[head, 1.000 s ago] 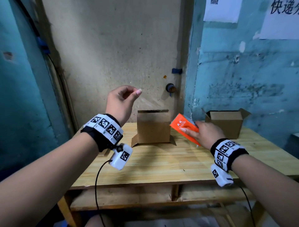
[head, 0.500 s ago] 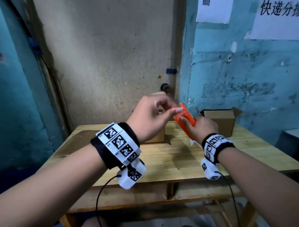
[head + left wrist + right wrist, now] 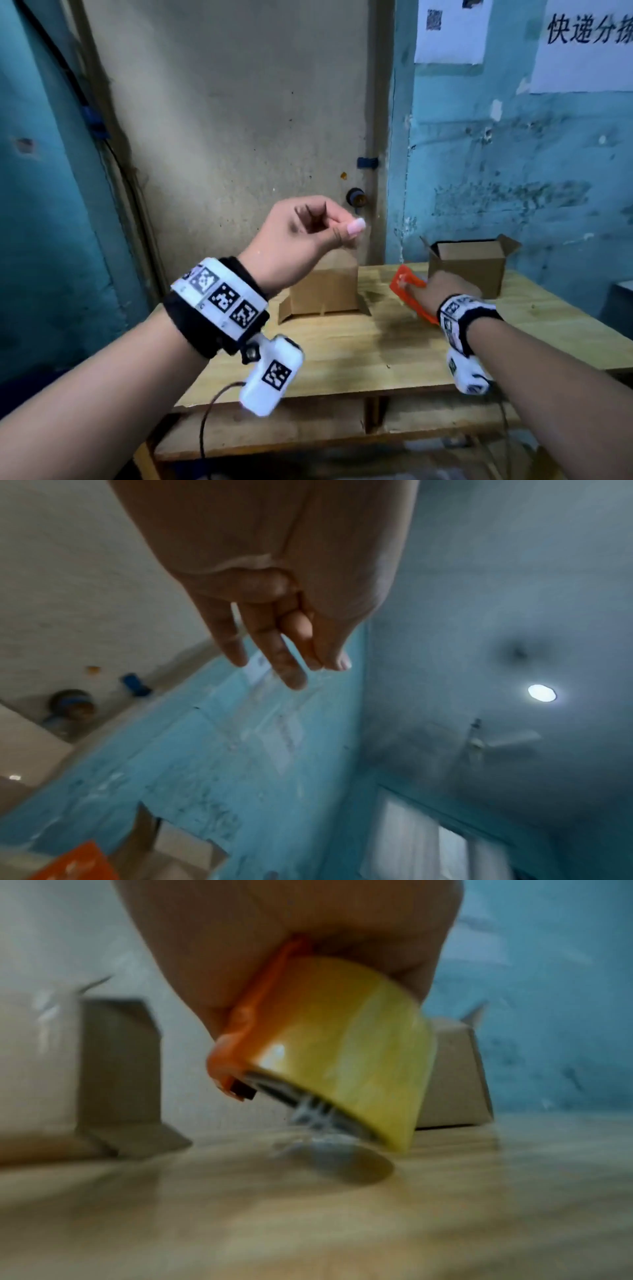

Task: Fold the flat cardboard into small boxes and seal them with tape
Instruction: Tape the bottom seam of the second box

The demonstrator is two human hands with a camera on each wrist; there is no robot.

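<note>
A wooden table (image 3: 342, 359) stands against a peeling blue wall (image 3: 513, 164), with a beige door (image 3: 239, 120) at the far left. White paper notices (image 3: 448, 31) hang at the far right; a ceiling fan (image 3: 493, 741) and a round lamp (image 3: 542, 693) are overhead.

Left forearm raised from the lower left, wrist bent upward, wearing a marker-covered band with a white camera unit hanging beneath. Left hand (image 3: 303, 236) held in the air above the table's back edge, thumb and forefinger pinched together, remaining fingers (image 3: 287, 666) extended and relaxed in the left wrist view; whether anything sits in the pinch cannot be told. Right forearm reaching in from the lower right, same band and camera at the wrist. Right hand (image 3: 442, 289) low over the table's right half, knuckles up, fingers curled round an orange tape dispenser (image 3: 406, 291).
</note>
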